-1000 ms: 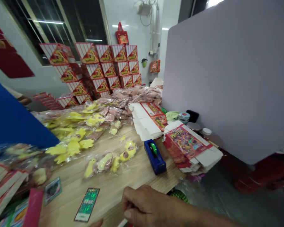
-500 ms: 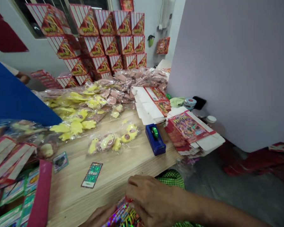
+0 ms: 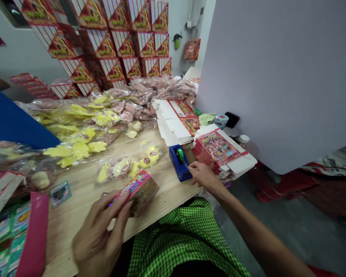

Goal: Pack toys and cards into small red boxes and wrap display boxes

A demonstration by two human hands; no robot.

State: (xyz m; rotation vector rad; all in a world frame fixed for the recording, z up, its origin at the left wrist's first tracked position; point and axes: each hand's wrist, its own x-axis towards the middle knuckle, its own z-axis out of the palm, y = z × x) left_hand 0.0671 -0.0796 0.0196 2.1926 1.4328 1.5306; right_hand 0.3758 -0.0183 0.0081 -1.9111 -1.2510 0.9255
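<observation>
Wooden tabletop (image 3: 173, 190) carried the materials. Flattened cartons (image 3: 223, 150) lay at its right edge. Left hand (image 3: 102, 227): fingers gripped a red box (image 3: 145, 193) over the near side. Right hand (image 3: 205, 176): fingers pinched together at the blue tape dispenser (image 3: 176, 164); could not tell whether on tape. Green roll (image 3: 180, 154) sat inside the dispenser.

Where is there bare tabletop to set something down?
Bare wood shows between the held box and the blue tape dispenser, and between the pink bin wall and the left hand. Crowded: the back, with wrapped pieces, and right of the dispenser, with flat cartons and the right hand.
</observation>
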